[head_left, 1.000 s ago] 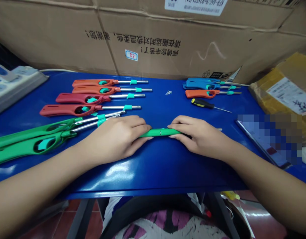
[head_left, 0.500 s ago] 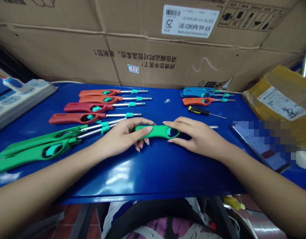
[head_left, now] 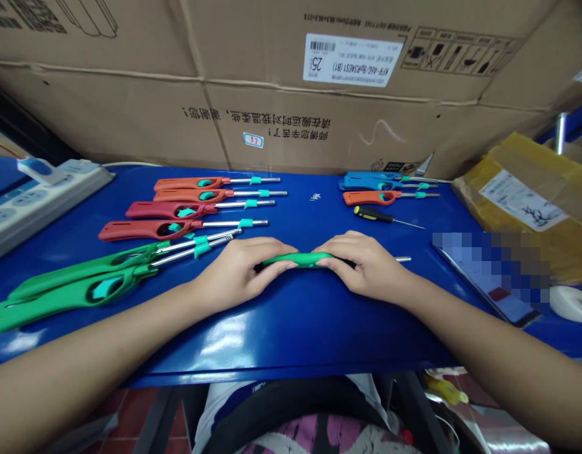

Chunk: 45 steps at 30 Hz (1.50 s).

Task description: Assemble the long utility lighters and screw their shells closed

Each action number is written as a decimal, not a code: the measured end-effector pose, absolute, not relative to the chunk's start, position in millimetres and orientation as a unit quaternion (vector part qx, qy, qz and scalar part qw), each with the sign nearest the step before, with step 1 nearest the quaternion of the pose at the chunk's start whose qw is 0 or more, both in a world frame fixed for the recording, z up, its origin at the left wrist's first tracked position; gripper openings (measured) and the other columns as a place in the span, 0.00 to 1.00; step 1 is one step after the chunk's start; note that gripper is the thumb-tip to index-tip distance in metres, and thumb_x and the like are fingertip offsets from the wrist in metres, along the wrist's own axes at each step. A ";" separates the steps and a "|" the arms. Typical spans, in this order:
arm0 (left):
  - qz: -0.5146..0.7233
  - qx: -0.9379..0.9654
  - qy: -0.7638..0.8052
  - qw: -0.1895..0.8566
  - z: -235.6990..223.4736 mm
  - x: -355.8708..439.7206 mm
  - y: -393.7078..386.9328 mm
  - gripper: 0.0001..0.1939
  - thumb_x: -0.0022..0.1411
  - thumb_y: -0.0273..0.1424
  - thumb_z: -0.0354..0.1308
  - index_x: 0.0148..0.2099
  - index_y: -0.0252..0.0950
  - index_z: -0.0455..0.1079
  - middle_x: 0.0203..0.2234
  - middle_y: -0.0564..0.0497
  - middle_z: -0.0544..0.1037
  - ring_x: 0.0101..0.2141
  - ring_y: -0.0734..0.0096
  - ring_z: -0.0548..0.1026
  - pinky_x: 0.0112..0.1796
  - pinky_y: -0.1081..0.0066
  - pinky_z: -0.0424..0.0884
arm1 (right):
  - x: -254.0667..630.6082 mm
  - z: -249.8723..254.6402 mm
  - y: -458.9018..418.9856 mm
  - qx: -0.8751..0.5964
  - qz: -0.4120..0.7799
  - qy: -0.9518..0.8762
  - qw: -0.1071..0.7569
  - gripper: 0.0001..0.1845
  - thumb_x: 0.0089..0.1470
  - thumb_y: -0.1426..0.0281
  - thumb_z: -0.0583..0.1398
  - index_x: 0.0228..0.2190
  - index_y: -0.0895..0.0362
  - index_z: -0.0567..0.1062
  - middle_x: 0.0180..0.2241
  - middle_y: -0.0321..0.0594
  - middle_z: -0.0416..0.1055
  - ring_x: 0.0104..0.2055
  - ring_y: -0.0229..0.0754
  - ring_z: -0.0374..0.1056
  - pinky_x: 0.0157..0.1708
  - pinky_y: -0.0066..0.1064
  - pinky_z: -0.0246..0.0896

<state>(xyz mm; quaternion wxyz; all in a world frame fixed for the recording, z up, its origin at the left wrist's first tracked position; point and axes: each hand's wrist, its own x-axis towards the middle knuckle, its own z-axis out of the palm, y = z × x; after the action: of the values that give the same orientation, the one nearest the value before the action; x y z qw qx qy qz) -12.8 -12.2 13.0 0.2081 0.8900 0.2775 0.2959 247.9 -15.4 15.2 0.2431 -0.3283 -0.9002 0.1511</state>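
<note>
Both hands are on one lighter (head_left: 302,259), a green one, at the middle of the table (head_left: 295,343). It lies crosswise, from 9 o'clock to 3 o'clock, with a narrow edge of its handle showing between the hands. The left hand (head_left: 246,271) is clamped on the handle's 9 o'clock end, thumb along the near side and fingers over the far side. The right hand (head_left: 369,268) is clamped round the opposite part in the same way, and the bare tip of the metal tube pokes out past it toward 3 o'clock. Whether the lighter touches the table is unclear.

With the held lighter as the clock's centre, two green lighters (head_left: 85,287) lie at about 9 o'clock, their tubes reaching close to the left hand. Two red lighters (head_left: 151,230) sit between 9 and 10, and two orange lighters (head_left: 189,184) at 10. All these tubes point roughly toward 3 o'clock, each with a mint piece on it.

Two blue lighters (head_left: 361,181) and, just beside them, an orange lighter (head_left: 361,198) lie between 1 and 2. A screwdriver (head_left: 373,214) is at 2, a phone (head_left: 480,277) at 3, partly blurred out, and a taped parcel (head_left: 489,164) between 2 and 3. A big carton (head_left: 272,57) stands at 12.
</note>
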 end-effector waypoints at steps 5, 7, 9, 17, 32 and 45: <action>0.306 0.886 0.285 0.199 16.1 -12.1 -10.0 0.12 0.71 0.32 0.55 0.50 0.34 0.77 0.43 0.47 0.83 0.42 0.68 0.80 0.45 0.72 0.74 | 248.4 21.1 -15.1 -0.357 0.156 -0.898 0.205 0.13 0.68 0.65 0.56 0.47 0.54 0.79 0.44 0.42 0.81 0.44 0.45 0.75 0.45 0.38 0.62; 0.316 0.877 0.303 0.198 20.0 -14.1 -7.9 0.12 0.71 0.33 0.55 0.48 0.33 0.77 0.40 0.47 0.83 0.40 0.68 0.80 0.44 0.73 0.74 | 251.7 24.6 -14.4 -0.377 0.117 -0.900 0.184 0.15 0.67 0.62 0.58 0.50 0.54 0.78 0.44 0.43 0.81 0.45 0.46 0.74 0.46 0.40 0.61; 0.331 0.863 0.332 0.190 24.5 -17.7 -5.6 0.13 0.70 0.34 0.55 0.46 0.32 0.77 0.39 0.47 0.83 0.39 0.68 0.80 0.43 0.73 0.73 | 257.5 27.5 -13.0 -0.400 0.065 -0.898 0.172 0.18 0.64 0.60 0.60 0.51 0.56 0.77 0.44 0.45 0.80 0.46 0.49 0.74 0.48 0.43 0.61; 0.392 0.740 0.513 0.189 31.4 -28.5 3.9 0.16 0.66 0.42 0.56 0.40 0.35 0.77 0.27 0.52 0.78 0.26 0.71 0.72 0.26 0.75 0.64 | 282.3 26.3 3.3 -0.488 -0.026 -0.851 0.191 0.17 0.64 0.67 0.58 0.52 0.60 0.73 0.52 0.54 0.76 0.53 0.57 0.72 0.51 0.51 0.65; 0.320 0.719 0.435 0.438 27.8 -14.1 -6.6 0.22 0.65 0.44 0.60 0.51 0.32 0.76 0.19 0.56 0.68 0.20 0.78 0.64 0.22 0.77 0.61 | 267.0 22.0 -5.3 -0.327 -0.021 -0.932 0.156 0.15 0.69 0.69 0.51 0.44 0.62 0.76 0.36 0.49 0.77 0.38 0.49 0.70 0.40 0.40 0.65; 0.295 0.617 0.484 0.546 24.8 -14.7 -6.0 0.22 0.63 0.50 0.61 0.35 0.33 0.75 0.13 0.59 0.61 0.16 0.82 0.54 0.21 0.77 0.49 | 257.2 16.9 -14.6 -0.300 -0.042 -0.929 0.214 0.13 0.68 0.71 0.52 0.43 0.63 0.75 0.32 0.48 0.75 0.33 0.46 0.66 0.35 0.38 0.63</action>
<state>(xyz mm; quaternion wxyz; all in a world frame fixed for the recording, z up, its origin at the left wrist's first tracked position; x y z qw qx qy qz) -14.7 -6.0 24.8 0.5457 0.6172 0.4838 0.2952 257.2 -14.6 16.9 0.2139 -0.3003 -0.9286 -0.0417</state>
